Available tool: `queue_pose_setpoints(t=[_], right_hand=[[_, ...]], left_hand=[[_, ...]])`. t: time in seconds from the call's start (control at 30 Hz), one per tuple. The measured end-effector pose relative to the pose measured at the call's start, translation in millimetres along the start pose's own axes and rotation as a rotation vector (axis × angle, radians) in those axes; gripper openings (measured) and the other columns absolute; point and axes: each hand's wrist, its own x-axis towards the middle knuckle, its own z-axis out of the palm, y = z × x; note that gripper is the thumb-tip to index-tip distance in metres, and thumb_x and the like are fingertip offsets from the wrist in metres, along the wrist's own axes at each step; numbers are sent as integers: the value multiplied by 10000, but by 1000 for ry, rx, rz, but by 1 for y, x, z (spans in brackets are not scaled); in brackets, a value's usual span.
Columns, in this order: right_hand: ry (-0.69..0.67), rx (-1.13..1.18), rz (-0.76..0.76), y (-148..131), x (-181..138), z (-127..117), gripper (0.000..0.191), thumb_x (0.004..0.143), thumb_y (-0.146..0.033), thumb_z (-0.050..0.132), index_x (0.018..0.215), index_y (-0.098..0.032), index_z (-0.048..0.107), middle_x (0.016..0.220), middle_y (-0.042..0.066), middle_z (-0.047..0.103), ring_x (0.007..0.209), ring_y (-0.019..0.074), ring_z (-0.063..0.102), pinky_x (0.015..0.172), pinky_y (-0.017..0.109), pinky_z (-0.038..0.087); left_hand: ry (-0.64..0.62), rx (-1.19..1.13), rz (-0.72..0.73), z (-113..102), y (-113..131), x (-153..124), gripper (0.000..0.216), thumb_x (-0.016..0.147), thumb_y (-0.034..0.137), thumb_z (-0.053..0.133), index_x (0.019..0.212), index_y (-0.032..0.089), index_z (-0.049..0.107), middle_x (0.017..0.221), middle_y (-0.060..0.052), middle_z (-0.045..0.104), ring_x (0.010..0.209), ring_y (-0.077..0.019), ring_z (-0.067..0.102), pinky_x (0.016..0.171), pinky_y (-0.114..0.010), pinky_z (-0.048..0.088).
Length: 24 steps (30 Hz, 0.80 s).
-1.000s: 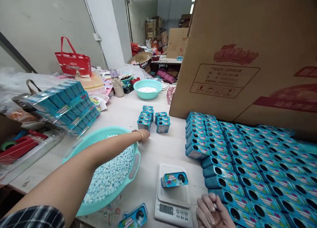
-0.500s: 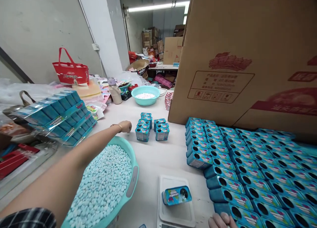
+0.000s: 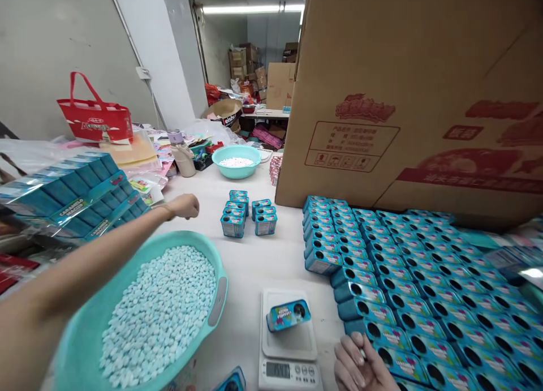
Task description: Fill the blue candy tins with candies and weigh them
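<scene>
My left hand (image 3: 185, 206) is held out above the table with its fingers curled closed, left of a small group of blue candy tins (image 3: 232, 226). What it may hold is hidden. My right hand (image 3: 360, 361) is at the lower right, its thumb and fingers pinched around a small pale candy (image 3: 362, 353). Beside it, a white digital scale (image 3: 288, 346) bears one tilted blue tin (image 3: 289, 315) with a round hole in its top. Under my left forearm stands a turquoise basin (image 3: 223, 300) partly filled with pale blue candies (image 3: 163, 306).
Rows of blue tins (image 3: 407, 300) cover the right side before a large cardboard box (image 3: 360, 97). Another tin (image 3: 232, 381) lies at the bottom edge. Wrapped tin packs (image 3: 80, 201) stand at left near a red bag (image 3: 97, 119). Farther back is a second basin (image 3: 236, 172).
My left hand has drawn left, away from the small tin group. My right hand has come further into view. The camera has shifted, so the scale's display now shows.
</scene>
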Motion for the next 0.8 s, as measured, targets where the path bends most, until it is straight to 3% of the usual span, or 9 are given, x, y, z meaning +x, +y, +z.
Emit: queue_pose_setpoints(t=[0.1,0.2,0.3,0.43,0.53,0.6,0.7,0.8], right_hand=[[23,65,-78,10,-12,16,210,773,-198,727,789,-189,518,608,-79,404,410,34,356,368,160,281],[15,89,-86,19,-19,24,178,793,-168,685,797,-178,508,618,-78,391,422,31,354,374,152,279],[0,76,-94,26,-23,26,190,782,-166,693,791,-173,503,610,-82,389,418,28,342,367,148,265],[-50,19,-108,33,-25,21,213,772,-181,706,774,-176,493,605,-85,410,415,24,342,365,142,249],[-97,-55,-121,36,-28,13,228,772,-204,715,771,-181,488,599,-89,419,416,21,350,375,141,250],[-102,-84,-138,35,-31,6,249,761,-222,732,776,-182,487,595,-94,421,412,18,353,377,144,245],[-89,-90,-153,30,-35,-8,267,747,-231,748,784,-183,489,589,-99,419,404,15,352,377,145,231],[-80,-83,-150,25,-34,-18,263,745,-238,750,792,-183,497,588,-99,420,405,15,356,383,148,238]], left_hand=[[-51,34,56,-7,-26,-52,229,708,366,639,771,167,733,637,-36,684,671,-207,657,638,-260,458],[-26,90,112,7,-16,-100,391,619,479,700,871,185,754,784,-78,731,753,-262,671,663,-286,457],[75,35,348,32,44,-140,498,791,583,554,1100,217,687,990,-84,728,866,-253,667,729,-298,462],[150,-125,596,75,163,-177,691,778,620,607,1302,177,526,1170,-129,662,1031,-279,635,852,-341,481],[235,-42,755,106,231,-184,670,736,538,685,1258,147,535,1219,-198,610,1154,-352,559,926,-429,468],[183,-44,707,118,254,-176,539,731,439,686,1181,161,583,1153,-192,646,1124,-359,581,905,-444,479],[130,-95,565,118,258,-153,337,672,360,695,951,172,670,1007,-179,700,1009,-361,646,822,-422,509],[121,-191,370,101,240,-122,328,629,398,733,831,145,678,932,-173,710,936,-361,671,740,-386,523]])
